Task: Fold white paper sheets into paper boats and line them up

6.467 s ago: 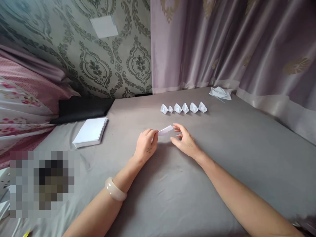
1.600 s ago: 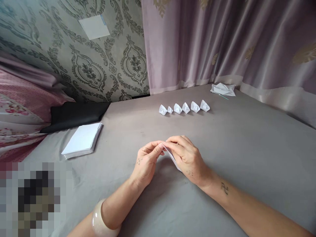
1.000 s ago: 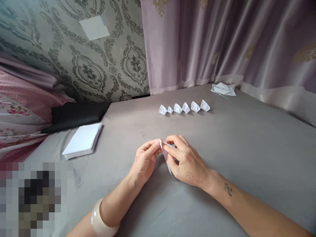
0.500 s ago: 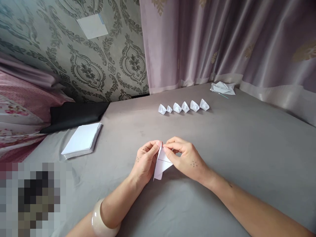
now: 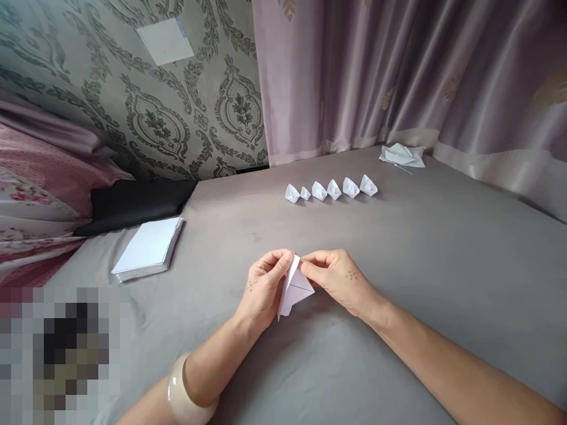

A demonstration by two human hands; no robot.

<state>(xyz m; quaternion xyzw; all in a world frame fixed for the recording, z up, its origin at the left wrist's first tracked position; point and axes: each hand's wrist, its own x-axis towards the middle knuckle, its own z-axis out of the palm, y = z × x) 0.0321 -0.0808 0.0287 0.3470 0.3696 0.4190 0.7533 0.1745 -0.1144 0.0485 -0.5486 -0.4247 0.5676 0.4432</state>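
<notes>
Between my hands is a folded sheet of white paper (image 5: 297, 290), creased into a pointed shape with a dark line across it. My left hand (image 5: 266, 287) is closed on its left edge, thumb on top near the upper corner. At the upper right edge, my right hand (image 5: 339, 274) pinches the paper between thumb and fingers. The fingertips behind the paper are partly hidden. Beyond my hands stands a row of several small folded paper boats (image 5: 319, 190), one smaller than the others.
A stack of white paper (image 5: 148, 248) lies to the left on the grey cloth surface (image 5: 221, 224). Flat folded papers (image 5: 402, 154) and a thin pale stick (image 5: 403, 169) lie at the back right by the curtain (image 5: 354, 77). A black item (image 5: 137, 200) sits at the far left edge.
The folded paper has turned so more of its lined face shows. My right hand has shifted its pinch slightly, uncovering the paper's right point.
</notes>
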